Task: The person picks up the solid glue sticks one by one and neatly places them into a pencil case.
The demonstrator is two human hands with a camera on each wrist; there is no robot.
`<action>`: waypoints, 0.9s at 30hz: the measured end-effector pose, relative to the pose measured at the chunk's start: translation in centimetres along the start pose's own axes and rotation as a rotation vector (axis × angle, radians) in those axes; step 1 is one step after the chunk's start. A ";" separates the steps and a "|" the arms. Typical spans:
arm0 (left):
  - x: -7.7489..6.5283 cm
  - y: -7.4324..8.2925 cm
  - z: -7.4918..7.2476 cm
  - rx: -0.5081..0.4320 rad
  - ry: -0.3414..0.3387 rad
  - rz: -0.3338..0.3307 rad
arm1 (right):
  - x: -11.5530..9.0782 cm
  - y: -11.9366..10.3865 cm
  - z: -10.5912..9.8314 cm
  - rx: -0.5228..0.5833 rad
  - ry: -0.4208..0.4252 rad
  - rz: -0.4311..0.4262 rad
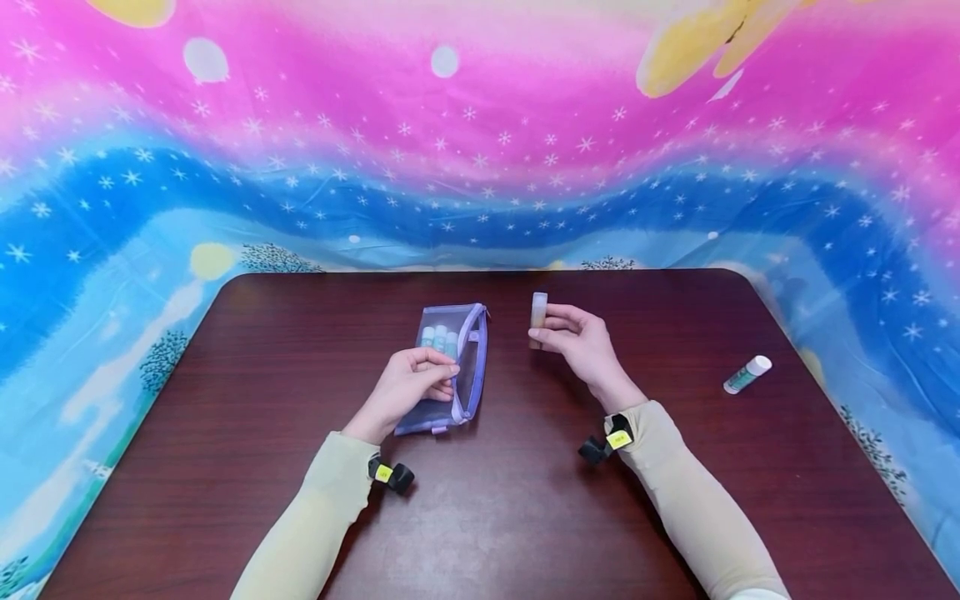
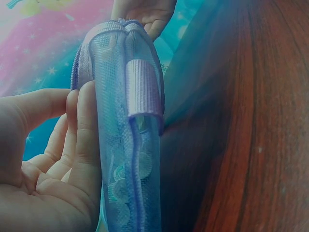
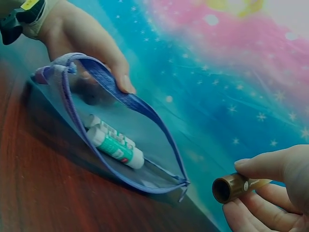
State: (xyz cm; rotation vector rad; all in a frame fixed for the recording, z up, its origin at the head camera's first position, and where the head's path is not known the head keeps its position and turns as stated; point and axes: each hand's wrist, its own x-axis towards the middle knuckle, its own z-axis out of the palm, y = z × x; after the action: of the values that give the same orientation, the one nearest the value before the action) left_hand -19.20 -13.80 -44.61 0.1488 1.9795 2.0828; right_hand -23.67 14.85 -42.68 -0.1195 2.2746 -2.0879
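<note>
My left hand (image 1: 412, 383) pinches the near zip edge of a purple mesh pouch (image 1: 442, 317), whose mouth gapes toward the right in the head view. Inside it lie white-capped glue sticks (image 3: 116, 147) with green labels, seen through the opening in the right wrist view. To the right of the pouch and apart from it, my right hand (image 1: 588, 342) holds a small tube (image 1: 538, 310) between thumb and fingers. That tube has a translucent upper part and a brown, hollow-looking end (image 3: 223, 189), which points toward the pouch in the right wrist view.
Another green-and-white glue stick (image 1: 747, 375) lies on its side near the right edge of the dark wooden table (image 1: 525, 517). A colourful printed cloth (image 1: 480, 192) hangs behind and around the table. Each wrist carries a black camera mount.
</note>
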 end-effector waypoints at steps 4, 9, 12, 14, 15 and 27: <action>0.0 0.0 0.0 -0.002 0.004 0.000 | -0.1 0.3 0.5 -0.006 -0.023 0.015; 0.0 0.0 0.1 -0.008 0.002 0.000 | -0.1 0.7 1.0 -0.011 -0.039 0.035; 0.0 0.0 0.1 -0.011 0.000 0.002 | -0.2 0.9 1.3 -0.010 -0.046 0.035; 0.1 0.0 0.1 -0.012 0.003 0.001 | -0.2 1.0 1.5 -0.008 -0.048 0.036; 0.1 0.0 0.1 -0.013 0.004 0.000 | -0.2 1.1 1.6 -0.009 -0.049 0.037; 0.0 0.0 0.2 -0.023 0.006 -0.003 | -0.4 1.8 2.8 -0.008 -0.082 0.043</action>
State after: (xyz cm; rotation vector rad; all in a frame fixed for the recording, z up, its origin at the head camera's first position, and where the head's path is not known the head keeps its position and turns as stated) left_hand -19.16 -13.59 -44.59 0.1352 1.9571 2.1051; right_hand -23.05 12.30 -44.69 -0.1516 2.2191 -2.0139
